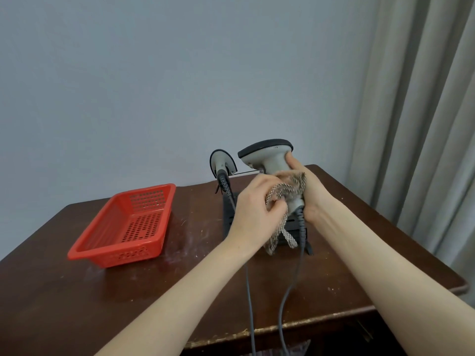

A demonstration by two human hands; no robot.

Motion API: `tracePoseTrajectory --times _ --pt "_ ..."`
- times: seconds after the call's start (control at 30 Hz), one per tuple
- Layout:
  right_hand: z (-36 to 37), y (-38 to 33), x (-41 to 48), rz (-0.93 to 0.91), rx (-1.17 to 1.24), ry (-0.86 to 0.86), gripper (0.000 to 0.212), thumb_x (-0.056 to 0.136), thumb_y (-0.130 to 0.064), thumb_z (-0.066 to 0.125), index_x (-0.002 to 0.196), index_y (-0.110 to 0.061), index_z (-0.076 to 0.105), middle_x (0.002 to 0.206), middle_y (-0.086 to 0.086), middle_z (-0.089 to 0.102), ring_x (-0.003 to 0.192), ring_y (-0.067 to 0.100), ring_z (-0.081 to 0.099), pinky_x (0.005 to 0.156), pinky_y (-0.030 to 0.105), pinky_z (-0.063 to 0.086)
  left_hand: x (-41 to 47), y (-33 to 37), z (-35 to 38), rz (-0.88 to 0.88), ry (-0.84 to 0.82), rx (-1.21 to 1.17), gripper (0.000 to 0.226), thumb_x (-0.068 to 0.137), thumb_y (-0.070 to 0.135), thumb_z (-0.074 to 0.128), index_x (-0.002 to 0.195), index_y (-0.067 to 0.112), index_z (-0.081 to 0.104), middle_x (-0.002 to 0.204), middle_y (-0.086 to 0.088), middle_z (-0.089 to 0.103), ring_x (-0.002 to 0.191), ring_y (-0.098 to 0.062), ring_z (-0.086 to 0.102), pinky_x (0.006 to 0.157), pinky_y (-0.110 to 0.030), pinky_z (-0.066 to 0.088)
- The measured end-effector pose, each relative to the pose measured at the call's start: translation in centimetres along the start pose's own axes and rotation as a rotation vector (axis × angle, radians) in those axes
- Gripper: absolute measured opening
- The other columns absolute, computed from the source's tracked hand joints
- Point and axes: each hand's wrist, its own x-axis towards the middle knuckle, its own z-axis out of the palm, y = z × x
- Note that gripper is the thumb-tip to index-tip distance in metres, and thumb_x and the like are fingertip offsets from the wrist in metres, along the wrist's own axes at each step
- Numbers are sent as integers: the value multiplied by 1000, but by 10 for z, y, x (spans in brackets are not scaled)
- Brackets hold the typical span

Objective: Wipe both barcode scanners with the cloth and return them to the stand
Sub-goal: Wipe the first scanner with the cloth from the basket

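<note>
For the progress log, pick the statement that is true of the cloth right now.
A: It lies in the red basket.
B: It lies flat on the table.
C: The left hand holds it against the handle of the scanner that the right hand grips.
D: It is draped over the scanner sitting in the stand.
C: the left hand pinches the cloth against the handle of the scanner gripped by the right hand.
</note>
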Motion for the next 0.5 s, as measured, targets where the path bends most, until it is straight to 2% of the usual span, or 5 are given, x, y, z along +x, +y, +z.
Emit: tracePoseTrajectory --times 0.17,0.23,0.37,0.43,0.5 --pt "10 3 3 -96 -13 37 38 93 -48 50 89 -14 68 76 3 68 65 15 63 60 26 52 28 -4 -9 -115 139 29 30 85 5 59 115 6 66 113 2 58 98 6 46 85 5 27" --pt "6 2 4 -63 58 -23 42 95 -47 47 86 -12 68 74 4 69 64 15 65 61 25 54 19 0 -5 -79 103 27 32 83 4 61 114 6 66 114 3 57 101 7 45 88 4 27" --pt "-4 3 5 27 18 -16 55 90 -57 50 62 -12 63 53 2 58 47 13 57 52 23 47 -5 7 0 -33 -35 -52 24 74 -3 59 89 11 71 91 5 66 83 4 56 81 -3 37" --pt "-8 5 5 11 -81 81 53 89 -57 51 77 -8 68 61 6 66 53 16 63 55 26 50 -4 7 -7 -151 -109 -122 26 78 -2 55 73 22 64 70 14 62 67 4 55 67 -6 39" --pt "-8 4 4 -10 -93 115 51 91 -55 50 96 -7 68 74 8 71 61 18 67 55 26 54 5 6 -16 -271 -128 -216 28 82 -2 51 73 21 62 69 11 64 67 -3 57 66 -14 45"
